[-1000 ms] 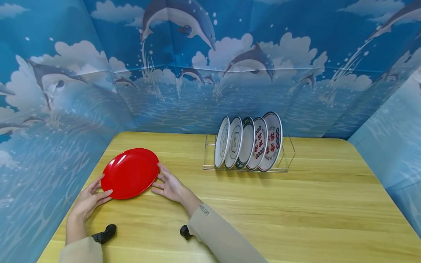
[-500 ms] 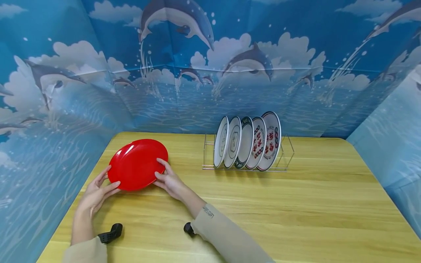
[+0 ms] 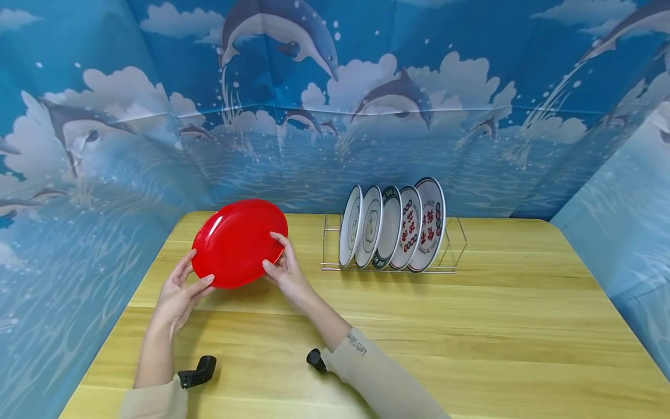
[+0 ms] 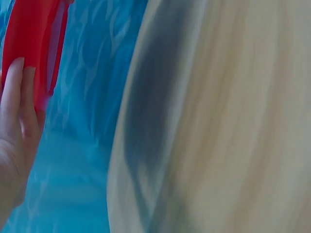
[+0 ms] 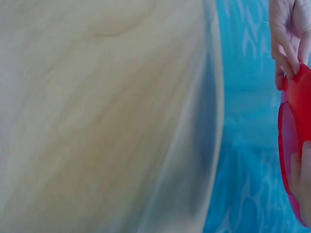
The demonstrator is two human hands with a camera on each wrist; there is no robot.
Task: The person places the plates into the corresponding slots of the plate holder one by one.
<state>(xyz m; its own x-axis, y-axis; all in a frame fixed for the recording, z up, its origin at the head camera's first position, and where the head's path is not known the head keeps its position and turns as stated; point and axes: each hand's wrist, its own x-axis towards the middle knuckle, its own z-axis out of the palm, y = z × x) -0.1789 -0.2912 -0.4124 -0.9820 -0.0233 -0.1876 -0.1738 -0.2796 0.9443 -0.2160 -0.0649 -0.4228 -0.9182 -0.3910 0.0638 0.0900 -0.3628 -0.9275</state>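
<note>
A red oval plate [image 3: 238, 244] is held up off the table at the left in the head view, its upper face tilted towards the camera. My left hand [image 3: 180, 297] grips its lower left rim, thumb on the face and fingers at the edge. At the lower right rim my right hand [image 3: 290, 276] pinches the plate, thumb and a finger on top. The left wrist view shows the left hand [image 4: 17, 116] with its fingers along the underside of the red plate [image 4: 36, 43]. Both hands meet the plate [image 5: 303, 102] in the right wrist view.
A wire dish rack [image 3: 389, 270] stands at the back of the wooden table [image 3: 471, 337]. Several patterned white plates [image 3: 431, 224] stand upright in it. Behind and beside the table hangs a blue dolphin-print cloth [image 3: 251, 145].
The red plate has risen and moved right and away, carried by both hands. My right hand has gone from the plate's edge to pinching its rim. The rack's plates have not moved.
</note>
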